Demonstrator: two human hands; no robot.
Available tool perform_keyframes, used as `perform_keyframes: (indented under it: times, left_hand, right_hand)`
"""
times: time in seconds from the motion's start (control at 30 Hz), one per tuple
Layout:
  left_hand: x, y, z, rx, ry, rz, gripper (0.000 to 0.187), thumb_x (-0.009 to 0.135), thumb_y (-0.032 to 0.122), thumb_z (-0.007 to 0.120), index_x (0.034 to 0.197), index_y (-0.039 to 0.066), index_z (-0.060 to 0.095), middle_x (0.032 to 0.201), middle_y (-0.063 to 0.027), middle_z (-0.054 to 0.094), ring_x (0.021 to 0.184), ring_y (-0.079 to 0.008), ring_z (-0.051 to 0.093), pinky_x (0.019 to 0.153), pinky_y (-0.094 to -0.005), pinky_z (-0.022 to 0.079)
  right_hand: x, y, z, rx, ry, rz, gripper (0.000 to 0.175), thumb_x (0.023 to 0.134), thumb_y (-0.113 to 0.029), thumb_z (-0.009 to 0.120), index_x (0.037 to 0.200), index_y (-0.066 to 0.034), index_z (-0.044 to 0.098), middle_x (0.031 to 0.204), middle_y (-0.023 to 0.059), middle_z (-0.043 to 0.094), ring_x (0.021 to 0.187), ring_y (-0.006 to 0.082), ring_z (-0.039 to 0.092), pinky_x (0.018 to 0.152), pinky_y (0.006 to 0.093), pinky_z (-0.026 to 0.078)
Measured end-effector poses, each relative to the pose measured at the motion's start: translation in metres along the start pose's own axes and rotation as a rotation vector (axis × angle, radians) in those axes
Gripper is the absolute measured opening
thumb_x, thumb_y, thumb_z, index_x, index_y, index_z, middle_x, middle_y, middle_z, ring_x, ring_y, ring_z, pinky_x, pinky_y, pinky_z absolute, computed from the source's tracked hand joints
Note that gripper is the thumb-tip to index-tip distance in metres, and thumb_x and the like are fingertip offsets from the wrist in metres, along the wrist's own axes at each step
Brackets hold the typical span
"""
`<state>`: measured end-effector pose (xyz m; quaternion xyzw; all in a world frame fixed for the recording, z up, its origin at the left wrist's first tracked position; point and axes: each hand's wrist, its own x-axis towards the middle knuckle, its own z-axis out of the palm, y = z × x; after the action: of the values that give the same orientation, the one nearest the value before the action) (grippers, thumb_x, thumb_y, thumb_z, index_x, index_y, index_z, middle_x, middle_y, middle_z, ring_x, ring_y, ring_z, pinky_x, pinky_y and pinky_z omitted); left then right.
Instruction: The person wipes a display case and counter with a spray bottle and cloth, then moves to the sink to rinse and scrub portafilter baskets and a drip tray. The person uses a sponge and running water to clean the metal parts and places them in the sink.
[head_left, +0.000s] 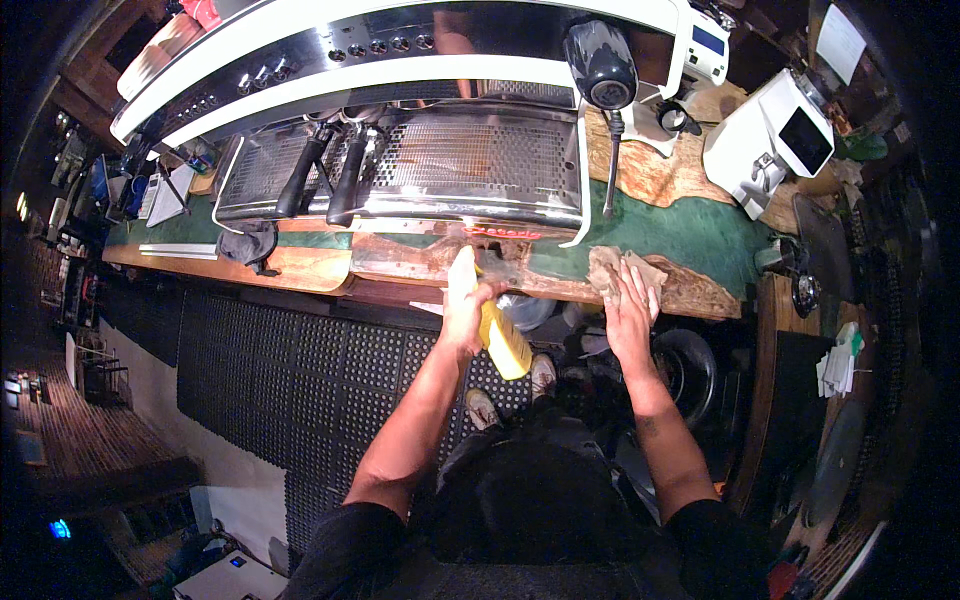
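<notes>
My left hand grips a yellow spray bottle with a white spray head, held tilted in front of the counter's edge. Under my right hand is a crumpled brown paper towel or cloth, pressed flat against the counter of wood and green resin. The fingers of that hand lie extended over it. Just behind both hands stands an espresso machine with a metal drip tray. Two black-handled portafilters hang in it, left of my hands.
A steam wand hangs down behind my right hand, near a dark pitcher. Farther right stands a white grinder. A black cloth drapes over the counter edge at left. Rubber matting covers the floor. Part of another person shows behind the machine.
</notes>
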<state>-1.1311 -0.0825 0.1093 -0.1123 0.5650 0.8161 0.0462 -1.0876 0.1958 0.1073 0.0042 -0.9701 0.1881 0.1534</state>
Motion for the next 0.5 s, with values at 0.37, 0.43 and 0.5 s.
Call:
perform_keyframes:
  times: [0.37,0.43,0.5]
  left_hand:
    - [-0.047,-0.009,-0.014,0.321,-0.128,-0.206,0.037,0.083,0.008,0.075,0.118,0.003,0.06,0.1,-0.005,0.065,0.077,-0.0117,0.061,0.068,-0.0282,0.052]
    - [-0.045,-0.005,-0.017,0.27,-0.116,-0.194,0.039,0.082,0.01,0.076,0.118,0.004,0.06,0.099,-0.0049,0.065,0.077,-0.0121,0.06,0.068,-0.0284,0.051]
    - [-0.048,0.0,-0.022,0.158,-0.113,-0.148,0.044,0.081,0.014,0.078,0.12,0.005,0.06,0.102,-0.0057,0.066,0.08,-0.0135,0.06,0.07,-0.0287,0.051]
  right_hand:
    - [-0.001,-0.002,0.004,-0.033,-0.014,-0.005,0.047,0.094,-0.027,0.054,0.14,-0.018,0.05,0.154,0.0061,0.037,0.144,0.0237,0.03,0.116,0.0458,0.014]
    - [-0.001,-0.008,0.009,-0.08,-0.004,0.0,0.048,0.094,-0.027,0.053,0.141,-0.0183,0.049,0.155,0.0069,0.036,0.144,0.0248,0.029,0.116,0.0463,0.013]
    - [0.002,-0.026,0.018,-0.117,-0.008,-0.018,0.054,0.092,-0.031,0.055,0.143,-0.0156,0.047,0.156,0.0088,0.033,0.145,0.0274,0.026,0.116,0.0481,0.012]
